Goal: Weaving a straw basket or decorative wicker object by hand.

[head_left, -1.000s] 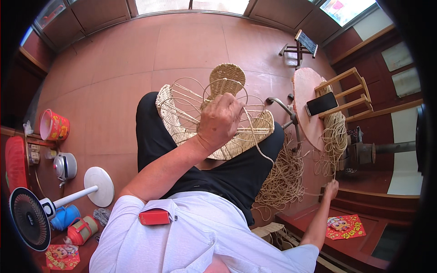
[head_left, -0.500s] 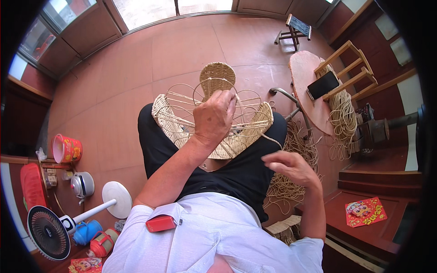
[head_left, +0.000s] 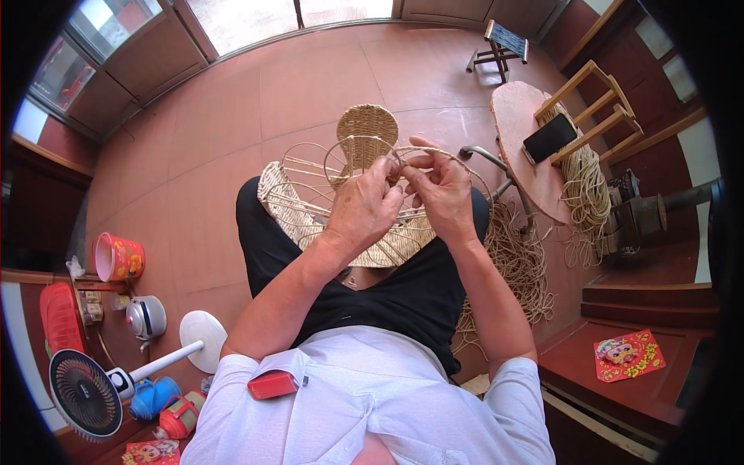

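Observation:
A partly woven straw-coloured piece (head_left: 280,200) lies across my thighs, a curved woven band with thin hoops and strands spanning its middle. A round woven part (head_left: 367,124) sticks up at its far side. My left hand (head_left: 363,208) is closed at the rim of the central hoop, its fingertips pinched on cord. Just right of it, my right hand (head_left: 448,198) pinches the same cord between thumb and fingers, fingertips almost touching the left ones. A length of cord arcs from there over my right hand. The exact crossing of the strands is hidden behind my fingers.
A heap of loose cord (head_left: 518,271) lies on the floor by my right leg. Beyond it stands a pinkish oval-topped table (head_left: 515,116) with a black phone (head_left: 550,139), a wooden stool frame (head_left: 620,116) and coiled cord (head_left: 583,186). A fan (head_left: 87,395) and kettle (head_left: 146,318) stand at left.
My right hand has come up and left from beside my right thigh to the hoop and taken hold of the cord next to my left hand. The left hand stays at the hoop.

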Motion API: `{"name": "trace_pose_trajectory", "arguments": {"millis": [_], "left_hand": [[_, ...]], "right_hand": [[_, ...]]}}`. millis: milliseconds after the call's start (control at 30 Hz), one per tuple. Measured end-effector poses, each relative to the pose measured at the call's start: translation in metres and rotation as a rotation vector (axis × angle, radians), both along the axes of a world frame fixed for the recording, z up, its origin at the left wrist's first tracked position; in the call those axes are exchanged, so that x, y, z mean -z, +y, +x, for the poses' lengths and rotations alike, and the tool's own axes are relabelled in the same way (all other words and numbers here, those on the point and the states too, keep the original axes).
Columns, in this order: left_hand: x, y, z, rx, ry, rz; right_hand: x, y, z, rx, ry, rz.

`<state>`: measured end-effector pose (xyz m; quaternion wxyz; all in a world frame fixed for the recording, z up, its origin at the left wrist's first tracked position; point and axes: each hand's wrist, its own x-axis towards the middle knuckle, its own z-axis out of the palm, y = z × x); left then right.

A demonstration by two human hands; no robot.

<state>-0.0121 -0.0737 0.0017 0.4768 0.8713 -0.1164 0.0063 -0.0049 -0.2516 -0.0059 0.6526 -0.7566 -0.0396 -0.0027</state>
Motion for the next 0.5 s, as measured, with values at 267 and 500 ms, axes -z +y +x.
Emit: {"name": "trace_pose_trajectory", "arguments": {"millis": [267, 500], "left_hand": [[0.019, -0.016, 0.003, -0.023, -0.600, 0.170], [0.017, -0.022, 0.012, 0.049, -0.610, 0.284]], "right_hand": [[-0.017, -0.070, -0.017, -0.042, 0.332, 0.580], [0.050, -0.432, -0.128, 0.682, 0.306, 0.465]]}}
